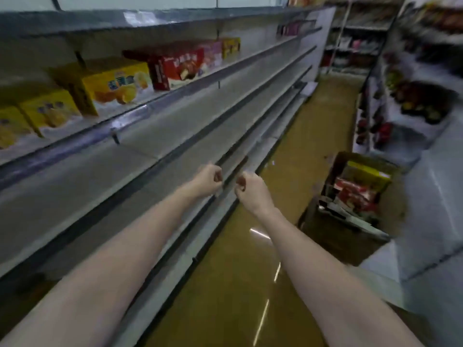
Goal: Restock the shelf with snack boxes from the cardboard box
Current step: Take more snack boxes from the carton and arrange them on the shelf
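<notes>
A long grey shelf unit (190, 101) runs along the left. Its upper shelf carries yellow snack boxes (112, 86), a red snack box (178, 67), then pink and yellow boxes (220, 50) farther back. The lower shelves are bare. An open cardboard box (350, 196) stands on the floor at the right, with red and yellow snack packs inside. My left hand (208, 180) and my right hand (248, 189) are stretched out in front of the lower shelf edges, close together, fingers curled, holding nothing.
A shiny yellow-brown aisle floor (238, 271) runs between the shelves. Stocked shelves (421, 101) line the right side, and more racks (355, 46) close the far end. A white sheet (309, 87) lies at the base of the far shelf.
</notes>
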A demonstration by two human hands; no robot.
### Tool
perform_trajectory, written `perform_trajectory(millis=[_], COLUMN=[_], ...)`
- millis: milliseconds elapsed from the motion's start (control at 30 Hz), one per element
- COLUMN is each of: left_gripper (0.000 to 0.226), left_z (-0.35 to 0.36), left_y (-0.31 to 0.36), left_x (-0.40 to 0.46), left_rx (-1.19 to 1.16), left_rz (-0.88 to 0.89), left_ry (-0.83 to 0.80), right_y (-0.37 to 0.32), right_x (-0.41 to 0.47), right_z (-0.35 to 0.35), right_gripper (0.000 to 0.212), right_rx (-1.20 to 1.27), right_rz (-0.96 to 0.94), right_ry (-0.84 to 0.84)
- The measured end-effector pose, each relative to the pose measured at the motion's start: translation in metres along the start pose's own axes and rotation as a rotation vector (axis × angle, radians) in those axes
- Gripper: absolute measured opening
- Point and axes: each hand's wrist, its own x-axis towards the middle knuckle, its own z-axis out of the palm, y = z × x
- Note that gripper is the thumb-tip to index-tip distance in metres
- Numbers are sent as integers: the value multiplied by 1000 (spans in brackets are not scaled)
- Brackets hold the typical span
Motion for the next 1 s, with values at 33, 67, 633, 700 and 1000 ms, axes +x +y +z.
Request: perform_trajectory(millis=[33,67,633,700,1000], left_gripper=[6,5,8,17,23], left_z=[17,36,248,263,327], left_y=[21,40,244,257,286], left_x=[10,20,111,132,262], left_rx=[-27,-42,-177,-156,-167], left_rz=[17,32,238,256,333], left_ry=[-8,-8,-226,-232,-347], right_y=[23,46,300,316,412], right_x=[-5,-11,-92,-85,-5], right_z=[-10,-20,-104,-107,-117], right_gripper=[12,10,6,8,9], right_rx=[16,25,161,209,193], right_rz=[42,77,689,753,900], right_ry=[13,28,213,248,277])
